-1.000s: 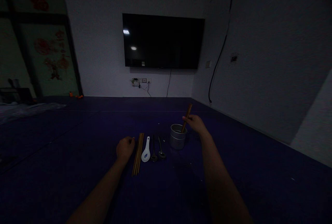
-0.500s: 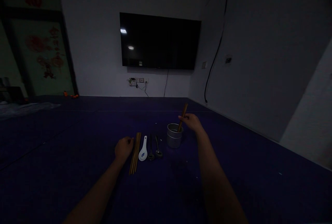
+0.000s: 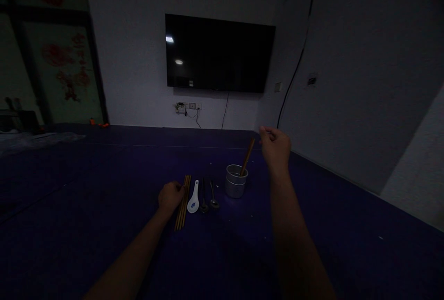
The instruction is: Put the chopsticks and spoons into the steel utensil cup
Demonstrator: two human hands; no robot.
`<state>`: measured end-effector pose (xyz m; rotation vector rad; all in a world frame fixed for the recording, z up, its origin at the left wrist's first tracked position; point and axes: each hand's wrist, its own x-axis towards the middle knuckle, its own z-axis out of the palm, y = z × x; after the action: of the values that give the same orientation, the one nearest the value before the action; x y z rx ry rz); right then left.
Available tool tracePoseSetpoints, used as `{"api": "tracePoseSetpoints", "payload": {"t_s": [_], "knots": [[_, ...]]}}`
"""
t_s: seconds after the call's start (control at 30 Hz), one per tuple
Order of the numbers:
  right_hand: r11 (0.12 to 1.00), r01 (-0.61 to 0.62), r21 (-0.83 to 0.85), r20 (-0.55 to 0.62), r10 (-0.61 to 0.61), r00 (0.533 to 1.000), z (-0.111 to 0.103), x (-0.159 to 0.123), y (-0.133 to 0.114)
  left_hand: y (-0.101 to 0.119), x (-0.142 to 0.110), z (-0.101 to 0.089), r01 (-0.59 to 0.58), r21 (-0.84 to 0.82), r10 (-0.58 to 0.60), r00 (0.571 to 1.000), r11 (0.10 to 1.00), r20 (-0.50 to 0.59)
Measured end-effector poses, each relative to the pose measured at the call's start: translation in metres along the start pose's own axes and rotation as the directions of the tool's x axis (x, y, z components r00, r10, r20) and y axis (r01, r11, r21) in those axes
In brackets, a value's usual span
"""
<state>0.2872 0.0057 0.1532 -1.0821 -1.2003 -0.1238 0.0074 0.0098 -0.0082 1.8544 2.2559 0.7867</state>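
Several wooden chopsticks (image 3: 181,216) lie side by side on the dark blue floor. My left hand (image 3: 170,196) rests at their left side, with its curled fingertips closed on the upper part of the leftmost ones. More chopsticks (image 3: 248,155) stand tilted to the right in a grey metal cup (image 3: 235,185). Above and right of the cup, my right hand (image 3: 276,147) is raised, holding nothing, its fingers loosely bent and apart from the thumb. A white ceramic spoon (image 3: 193,202) with a blue pattern lies right of the flat chopsticks.
Two dark metal spoons, a left one (image 3: 204,205) and a right one (image 3: 214,202), lie between the white spoon and the cup. On the far wall hangs a television (image 3: 218,54). Cables run from wall sockets (image 3: 192,105). Clear plastic sheeting (image 3: 41,141) lies at the left.
My right hand has let go of the chopsticks in the cup and moved up and right. My left hand has shifted right onto the flat chopsticks. The view has turned slightly.
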Motion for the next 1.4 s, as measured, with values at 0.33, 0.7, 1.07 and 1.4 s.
{"api": "tracePoseSetpoints", "payload": {"t_s": [0.33, 0.7, 1.07, 1.4], "knots": [[0.992, 0.023, 0.124, 0.696, -0.103, 0.710, 0.052, -0.044, -0.026, 0.004, -0.006, -0.002, -0.039, 0.058, 0.036, 0.998, 0.998, 0.060], [0.992, 0.117, -0.040, 0.955, 0.004, 0.296, 0.051, -0.045, -0.009, 0.005, -0.005, -0.001, -0.046, 0.100, 0.040, 0.997, 0.994, 0.064], [0.989, 0.147, -0.037, 0.967, -0.002, 0.255, 0.050, -0.047, -0.014, 0.013, -0.011, -0.004, -0.048, 0.211, 0.037, 0.998, 0.976, 0.056], [0.972, 0.232, -0.027, 0.966, -0.034, 0.256, 0.066, -0.058, -0.011, 0.014, -0.016, -0.004, -0.125, 0.437, 0.090, 0.991, 0.891, 0.100]]}}
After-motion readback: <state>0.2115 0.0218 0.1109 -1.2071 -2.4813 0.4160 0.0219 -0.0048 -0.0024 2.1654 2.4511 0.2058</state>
